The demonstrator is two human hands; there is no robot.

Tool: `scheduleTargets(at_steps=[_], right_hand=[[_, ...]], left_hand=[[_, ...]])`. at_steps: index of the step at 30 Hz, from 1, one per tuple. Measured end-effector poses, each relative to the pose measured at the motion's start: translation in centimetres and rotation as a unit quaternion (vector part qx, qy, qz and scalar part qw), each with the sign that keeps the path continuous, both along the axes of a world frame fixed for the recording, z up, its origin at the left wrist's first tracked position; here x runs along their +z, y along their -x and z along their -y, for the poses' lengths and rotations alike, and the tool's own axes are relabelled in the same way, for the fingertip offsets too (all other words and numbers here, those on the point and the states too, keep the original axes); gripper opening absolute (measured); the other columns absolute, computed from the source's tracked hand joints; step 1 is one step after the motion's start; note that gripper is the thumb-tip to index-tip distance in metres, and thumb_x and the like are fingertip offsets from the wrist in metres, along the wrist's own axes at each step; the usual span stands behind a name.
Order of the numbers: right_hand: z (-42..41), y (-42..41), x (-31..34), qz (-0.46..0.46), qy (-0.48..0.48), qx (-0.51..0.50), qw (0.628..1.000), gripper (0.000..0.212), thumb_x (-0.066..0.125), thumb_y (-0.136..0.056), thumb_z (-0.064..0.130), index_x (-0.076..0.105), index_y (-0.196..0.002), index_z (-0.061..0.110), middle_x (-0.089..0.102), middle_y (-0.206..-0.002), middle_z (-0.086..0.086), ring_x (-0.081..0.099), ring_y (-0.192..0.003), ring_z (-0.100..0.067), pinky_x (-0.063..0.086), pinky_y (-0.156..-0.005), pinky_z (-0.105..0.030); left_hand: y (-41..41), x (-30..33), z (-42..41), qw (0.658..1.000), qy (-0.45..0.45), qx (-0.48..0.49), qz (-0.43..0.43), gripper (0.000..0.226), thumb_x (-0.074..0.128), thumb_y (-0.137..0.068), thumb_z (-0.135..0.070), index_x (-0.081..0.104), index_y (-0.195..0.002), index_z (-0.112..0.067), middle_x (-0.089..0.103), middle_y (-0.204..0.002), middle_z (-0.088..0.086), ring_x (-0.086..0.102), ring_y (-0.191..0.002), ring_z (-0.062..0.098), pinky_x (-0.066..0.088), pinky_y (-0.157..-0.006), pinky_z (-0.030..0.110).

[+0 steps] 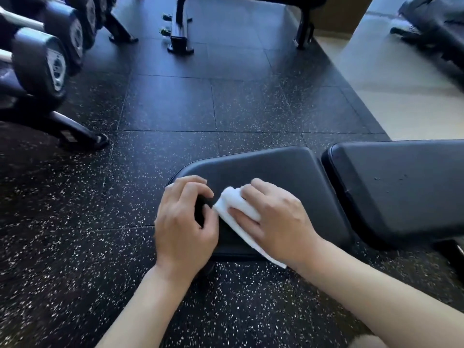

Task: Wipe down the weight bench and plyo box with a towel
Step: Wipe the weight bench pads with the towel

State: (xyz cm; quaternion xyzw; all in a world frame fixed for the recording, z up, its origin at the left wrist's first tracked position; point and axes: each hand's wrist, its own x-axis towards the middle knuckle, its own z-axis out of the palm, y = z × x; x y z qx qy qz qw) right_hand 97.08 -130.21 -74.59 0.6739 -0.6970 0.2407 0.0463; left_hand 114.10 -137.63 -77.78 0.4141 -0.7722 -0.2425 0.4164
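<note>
White towel [237, 209] gripped by right hand [278, 219] on weight bench [263, 167] | left hand [183, 222] loosely curled, fingertips touching seat

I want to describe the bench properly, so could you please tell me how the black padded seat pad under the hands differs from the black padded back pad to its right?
The black padded seat pad tapers with a rounded end; the black padded back pad looks broader. The right hand presses the white towel on the seat pad, the left hand beside it; the back pad is untouched. Both share dark, smooth upholstery.
</note>
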Motion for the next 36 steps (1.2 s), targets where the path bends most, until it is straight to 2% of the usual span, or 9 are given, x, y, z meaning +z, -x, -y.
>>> scheduleTargets(at_steps=[3,7,12,16,19,26,29,32,36], right_hand=[[-4.7,3.5,0.1,-0.015,-0.007,0.012,1.000,0.040,0.057,-0.105,0.047,0.068,-0.090,0.012,0.060,-0.087,-0.001,0.060,-0.077,-0.026,0.050,-0.071,-0.040],[-7.3,7.4,-0.1,-0.034,-0.001,-0.025,0.999,0.032,0.060,-0.105,0.037,0.069,-0.098,0.007,0.058,-0.092,0.000,0.059,-0.079,-0.025,0.052,-0.072,-0.043],[-5.2,2.6,-1.3,-0.060,0.037,-0.035,0.997,0.026,0.068,-0.100,0.036,0.072,-0.091,0.013,0.065,-0.089,-0.002,0.064,-0.079,-0.028,0.053,-0.070,-0.043],[-0.1,-5.7,-1.2,-0.056,0.070,-0.046,0.995,0.043,0.050,-0.107,0.048,0.065,-0.083,0.016,0.056,-0.078,-0.001,0.055,-0.068,-0.027,0.046,-0.060,-0.042],[2.4,-9.0,-1.2,-0.057,0.070,-0.040,0.995,0.038,0.054,-0.105,0.046,0.064,-0.086,0.015,0.052,-0.078,-0.001,0.049,-0.067,-0.025,0.042,-0.059,-0.041],[-3.2,-1.2,-0.3,-0.071,0.076,0.063,0.993,0.024,0.071,-0.099,0.038,0.077,-0.093,0.016,0.070,-0.093,0.001,0.067,-0.079,-0.025,0.054,-0.069,-0.041],[-6.6,3.8,0.6,-0.046,0.063,0.032,0.996,0.022,0.069,-0.101,0.032,0.077,-0.099,0.011,0.070,-0.102,0.001,0.069,-0.089,-0.023,0.057,-0.079,-0.041],[-8.3,6.1,-0.2,-0.035,0.053,-0.037,0.997,0.023,0.062,-0.103,0.026,0.073,-0.098,0.006,0.059,-0.096,0.007,0.058,-0.081,-0.015,0.053,-0.074,-0.038],[-6.7,1.7,-1.0,-0.055,0.040,-0.056,0.996,0.021,0.068,-0.099,0.030,0.071,-0.092,0.011,0.063,-0.091,0.000,0.061,-0.077,-0.027,0.051,-0.069,-0.046]], left_hand=[[-1.0,-0.4,0.8,0.999,0.018,-0.041,0.028,0.015,0.063,-0.086,-0.007,0.071,-0.096,-0.016,0.068,-0.117,-0.007,0.057,-0.114,0.015,0.045,-0.106,0.030],[-2.2,-0.6,1.6,0.994,0.036,-0.091,0.052,0.015,0.071,-0.089,-0.004,0.074,-0.099,-0.014,0.068,-0.121,-0.004,0.058,-0.118,0.019,0.048,-0.107,0.040],[-4.5,-0.2,3.7,0.987,0.056,-0.123,0.091,0.025,0.068,-0.092,-0.026,0.080,-0.114,-0.023,0.067,-0.134,-0.003,0.056,-0.128,0.023,0.044,-0.114,0.047],[-6.9,0.0,6.0,0.990,-0.044,-0.102,0.083,0.031,0.078,-0.092,-0.020,0.079,-0.120,-0.033,0.063,-0.136,-0.012,0.055,-0.127,0.016,0.045,-0.113,0.038],[-7.0,-0.1,6.1,0.991,-0.051,-0.103,0.072,0.032,0.074,-0.095,-0.011,0.079,-0.119,-0.031,0.065,-0.133,-0.013,0.060,-0.124,0.017,0.048,-0.109,0.036],[-5.6,-0.1,4.6,0.991,-0.050,-0.103,0.069,0.033,0.078,-0.090,-0.020,0.077,-0.122,-0.029,0.061,-0.141,-0.015,0.055,-0.128,0.013,0.037,-0.112,0.021],[-6.4,0.1,5.1,0.984,-0.108,-0.131,0.059,0.036,0.077,-0.091,-0.031,0.074,-0.126,-0.040,0.054,-0.146,-0.030,0.049,-0.135,0.003,0.037,-0.117,0.028],[-7.1,0.4,5.8,0.971,-0.168,-0.163,0.051,0.036,0.077,-0.092,-0.036,0.072,-0.126,-0.047,0.050,-0.148,-0.036,0.047,-0.141,0.002,0.044,-0.118,0.041],[-7.0,0.7,5.9,0.968,-0.174,-0.173,0.045,0.033,0.078,-0.091,-0.036,0.072,-0.122,-0.047,0.051,-0.145,-0.036,0.053,-0.136,0.002,0.051,-0.110,0.046]])
